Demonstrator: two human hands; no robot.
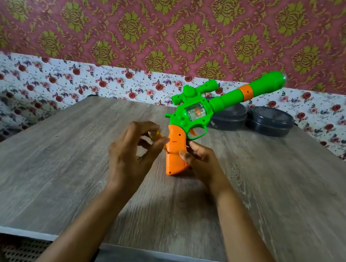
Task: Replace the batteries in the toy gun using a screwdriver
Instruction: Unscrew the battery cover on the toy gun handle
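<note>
Left grip (133, 154): curled round what I take for the amber-handled screwdriver (155, 134), whose tip is hidden beside the toy gun (190, 113). The gun stands butt-down on the bench (45, 166), barrel slanting up and to the right. My right grip (203, 164) clasps its orange handle from the other side. Two dark lidded tubs (269, 121) sit behind. The handle looks closed and no batteries show. I judge unscrewing is in hand, with swap and reclosing left.
</note>
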